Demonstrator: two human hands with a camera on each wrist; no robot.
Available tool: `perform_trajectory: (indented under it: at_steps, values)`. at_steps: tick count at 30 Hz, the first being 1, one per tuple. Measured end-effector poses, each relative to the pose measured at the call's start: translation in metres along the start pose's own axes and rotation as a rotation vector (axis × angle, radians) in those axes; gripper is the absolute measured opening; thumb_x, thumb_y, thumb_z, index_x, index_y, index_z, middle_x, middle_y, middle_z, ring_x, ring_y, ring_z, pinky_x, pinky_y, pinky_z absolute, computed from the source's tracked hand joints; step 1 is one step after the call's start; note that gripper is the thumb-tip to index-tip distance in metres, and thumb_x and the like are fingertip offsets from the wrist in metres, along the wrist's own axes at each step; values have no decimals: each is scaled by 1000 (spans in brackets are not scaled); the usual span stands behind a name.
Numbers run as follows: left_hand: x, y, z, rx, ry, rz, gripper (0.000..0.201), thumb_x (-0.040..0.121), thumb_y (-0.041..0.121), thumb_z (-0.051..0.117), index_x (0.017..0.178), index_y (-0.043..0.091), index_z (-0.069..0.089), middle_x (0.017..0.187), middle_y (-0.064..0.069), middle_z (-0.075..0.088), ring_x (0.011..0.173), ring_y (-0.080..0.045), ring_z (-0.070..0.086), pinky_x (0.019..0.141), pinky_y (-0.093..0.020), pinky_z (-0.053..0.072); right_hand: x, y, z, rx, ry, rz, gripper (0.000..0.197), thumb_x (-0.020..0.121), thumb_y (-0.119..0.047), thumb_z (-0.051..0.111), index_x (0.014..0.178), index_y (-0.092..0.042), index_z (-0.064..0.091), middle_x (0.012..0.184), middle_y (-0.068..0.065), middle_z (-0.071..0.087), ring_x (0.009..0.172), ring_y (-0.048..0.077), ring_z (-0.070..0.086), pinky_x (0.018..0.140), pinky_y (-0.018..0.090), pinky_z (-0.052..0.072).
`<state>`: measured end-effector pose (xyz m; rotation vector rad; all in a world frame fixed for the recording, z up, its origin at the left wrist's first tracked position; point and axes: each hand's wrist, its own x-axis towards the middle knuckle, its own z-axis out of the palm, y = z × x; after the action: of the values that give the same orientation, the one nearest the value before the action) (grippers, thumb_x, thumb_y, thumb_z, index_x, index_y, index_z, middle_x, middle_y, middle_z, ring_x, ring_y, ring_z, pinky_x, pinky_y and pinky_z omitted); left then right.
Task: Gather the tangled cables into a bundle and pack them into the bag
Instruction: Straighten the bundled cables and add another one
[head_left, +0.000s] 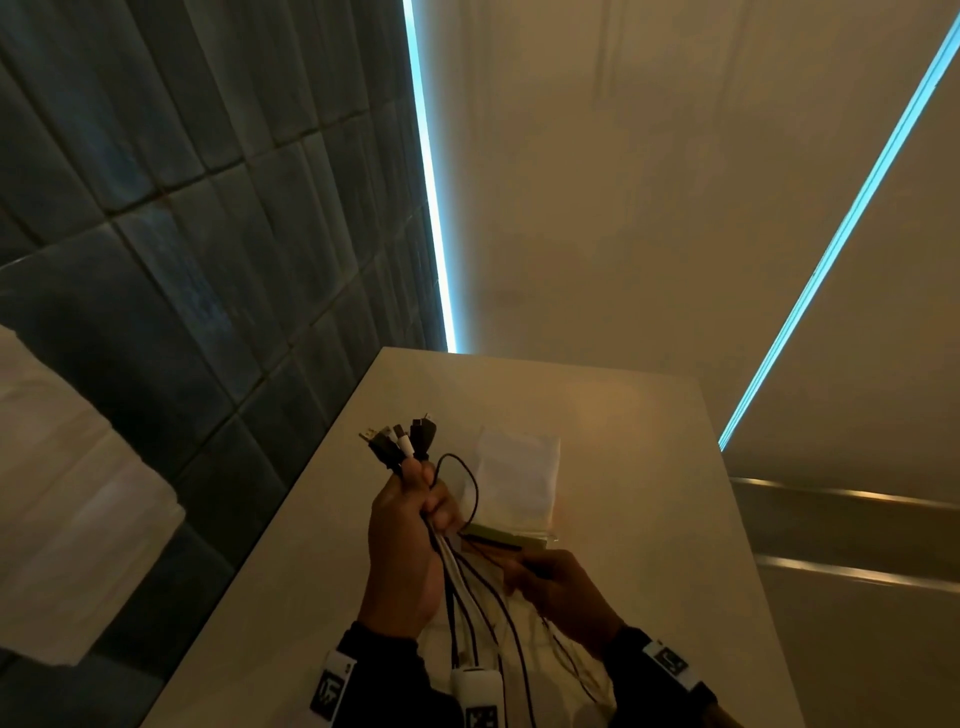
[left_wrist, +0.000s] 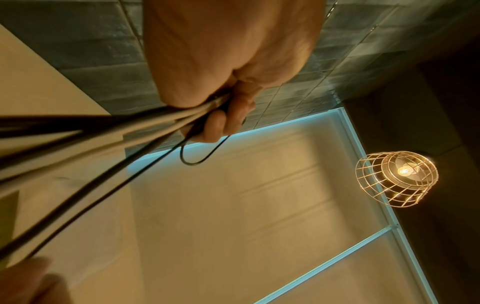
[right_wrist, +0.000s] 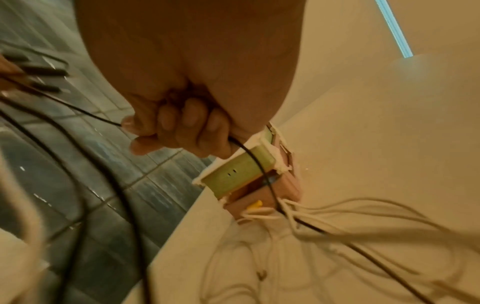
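My left hand (head_left: 428, 493) is raised above the table and grips a bundle of black and white cables (head_left: 470, 597). Their plug ends (head_left: 402, 441) fan out above the fist. In the left wrist view the fingers (left_wrist: 221, 121) curl round the strands, and a thin black loop (left_wrist: 197, 158) hangs beside them. My right hand (head_left: 537, 571) sits lower right, fingers (right_wrist: 182, 129) curled round one thin black cable (right_wrist: 78, 110). The pale bag (head_left: 519, 478) lies flat on the table beyond both hands. Its green and pink near end (right_wrist: 233, 174) is just past my right knuckles.
The beige table (head_left: 665, 467) is narrow, with its left edge along a dark tiled wall (head_left: 182, 260). Loose white cables (right_wrist: 350, 216) trail on the tabletop under my right hand. A wire-cage lamp (left_wrist: 397, 179) hangs overhead.
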<state>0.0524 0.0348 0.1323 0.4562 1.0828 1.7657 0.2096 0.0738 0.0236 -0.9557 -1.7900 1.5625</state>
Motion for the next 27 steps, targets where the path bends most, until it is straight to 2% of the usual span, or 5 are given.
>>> perform_trajectory:
  at_steps: [11,13,18,23,27]
  values:
    - [1,10,-7,23,-11,34,32,103,24,35,74,14,41,55,5,28,43,-6,22,43,-22,21,15,76,-2,-334,35,196,41,94,-18,52,55,-30,54,56,-10,54,52,-2,48,66,29,43]
    - [2,7,-10,49,20,16,32,103,25,35,74,14,42,56,5,28,44,-6,23,44,-22,22,23,68,-5,-439,55,242,41,92,-15,53,55,-33,53,59,-13,53,54,-3,49,67,25,43]
    - [8,0,-13,115,87,-34,32,104,25,33,76,13,42,60,1,35,48,-10,31,46,-23,27,44,-7,-10,-89,323,95,17,86,-16,65,73,-7,68,61,2,60,55,10,52,57,26,43]
    - [5,-9,-3,139,145,-114,27,104,24,36,92,8,53,70,-6,54,59,-18,48,53,-29,34,28,-85,4,197,137,-118,13,89,-10,64,78,-7,69,61,1,60,55,15,51,50,22,42]
    - [2,-7,2,36,75,-165,29,103,25,38,92,6,57,70,-8,54,63,-19,50,60,-31,42,18,-84,10,223,-60,-129,14,90,-5,62,77,-2,68,55,-1,53,48,10,41,49,21,34]
